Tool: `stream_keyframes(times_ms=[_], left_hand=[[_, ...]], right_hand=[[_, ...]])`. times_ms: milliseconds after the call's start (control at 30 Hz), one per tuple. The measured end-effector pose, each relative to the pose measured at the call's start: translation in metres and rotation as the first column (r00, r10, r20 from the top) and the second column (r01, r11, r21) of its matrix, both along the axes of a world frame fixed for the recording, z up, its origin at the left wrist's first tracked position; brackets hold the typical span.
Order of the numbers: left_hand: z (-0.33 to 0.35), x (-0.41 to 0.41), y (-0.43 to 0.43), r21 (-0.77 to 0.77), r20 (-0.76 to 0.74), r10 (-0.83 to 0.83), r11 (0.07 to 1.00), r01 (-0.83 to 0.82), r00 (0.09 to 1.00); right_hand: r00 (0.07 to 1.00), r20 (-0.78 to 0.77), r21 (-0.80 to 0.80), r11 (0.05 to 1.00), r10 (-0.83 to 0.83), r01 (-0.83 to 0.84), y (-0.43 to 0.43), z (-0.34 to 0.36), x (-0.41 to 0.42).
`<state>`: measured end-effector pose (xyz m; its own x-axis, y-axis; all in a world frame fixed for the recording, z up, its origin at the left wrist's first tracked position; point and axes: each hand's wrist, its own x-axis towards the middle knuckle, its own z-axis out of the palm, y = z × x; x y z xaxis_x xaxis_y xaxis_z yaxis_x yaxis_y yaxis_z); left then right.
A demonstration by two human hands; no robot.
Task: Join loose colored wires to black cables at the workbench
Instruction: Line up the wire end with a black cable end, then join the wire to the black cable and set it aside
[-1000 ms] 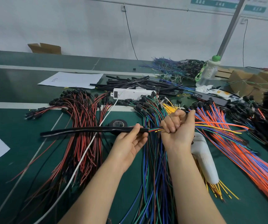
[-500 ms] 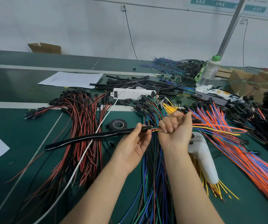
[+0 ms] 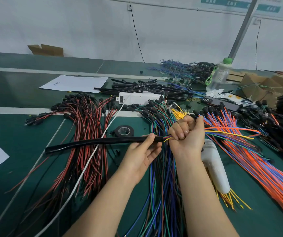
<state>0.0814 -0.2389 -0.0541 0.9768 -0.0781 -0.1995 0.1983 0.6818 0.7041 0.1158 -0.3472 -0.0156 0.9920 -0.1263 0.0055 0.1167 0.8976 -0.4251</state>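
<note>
Both hands meet at the cable-to-wire junction, held above the green surface (image 3: 17, 151).

Nearest, a blue-green wire bundle (image 3: 163, 194) lies under both wrists, and a white handheld tool (image 3: 214, 168) lies just right of the right wrist. Left hand (image 3: 142, 154): fingers (image 3: 152, 151) and thumb pinch the black cable (image 3: 93, 142) near its right end; the cable runs out left of them, over the red-black wires (image 3: 86, 134). Right hand (image 3: 187, 139): fingers (image 3: 180, 132) curled tight round the loose colored wires (image 3: 226, 132) at the cable's end; the wires fan out right of the fist. Just beyond the left fingers sits a black tape roll (image 3: 124, 130); farther, a white power strip (image 3: 137, 98); farthest right, a clear bottle (image 3: 219, 76).
</note>
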Motion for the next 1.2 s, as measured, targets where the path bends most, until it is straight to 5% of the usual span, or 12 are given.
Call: stream_keyframes(times_ms=[200, 400, 933, 1200], left_hand=[[-0.002, -0.001, -0.003, 0.141, 0.055, 0.020, 0.990, -0.028, 0.998], [0.003, -0.003, -0.001, 0.113, 0.173, -0.026, 0.994, 0.007, 0.985], [0.004, -0.001, 0.009, 0.233, 0.136, -0.071, 0.972, 0.037, 0.988], [0.004, -0.003, -0.004, -0.008, 0.078, -0.001, 1.000, 0.002, 0.997]], right_hand=[[0.997, -0.082, 0.043, 0.999, -0.002, 0.006, -0.004, -0.001, -0.001], [0.995, -0.099, 0.117, 0.993, 0.020, -0.008, -0.005, -0.001, 0.000], [0.990, -0.121, 0.149, 0.987, 0.078, -0.060, -0.009, -0.002, 0.000], [0.998, -0.063, 0.162, 0.987, 0.018, -0.007, 0.007, -0.002, -0.003]])
